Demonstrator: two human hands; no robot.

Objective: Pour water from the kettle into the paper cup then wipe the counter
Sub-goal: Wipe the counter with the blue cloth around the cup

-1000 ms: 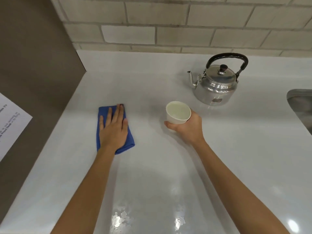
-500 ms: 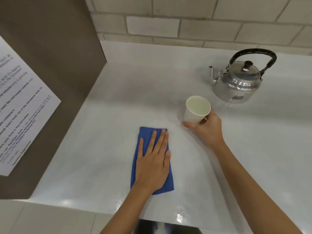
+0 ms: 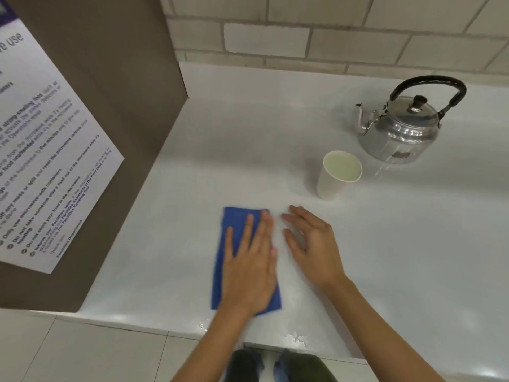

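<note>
Water already fills the white paper cup, which stands upright toward the back right of the white worktop, just beside the dented silver metal kettle with its black hoop handle; the pour looks done, so wiping is your step in hand. Your left hand lies flat, fingers spread, pressing the folded blue rectangular cloth near the worktop's front edge. Your right hand hovers just beside it with fingers loosely open, gripping nothing, well clear of the cup.

Keep your palm flat on the cloth and sweep toward the small wet patches glinting along the front edge. Wipe away from the cup, or steady it with your free hand, since it is full and light enough to tip.

At the left edge, a white printed notice is fixed to the brown side panel. Most of it is blurred; "use", "five minutes" and "microwave" can be read, which suggests microwave rules. No brand can be read on the kettle or cup.
</note>
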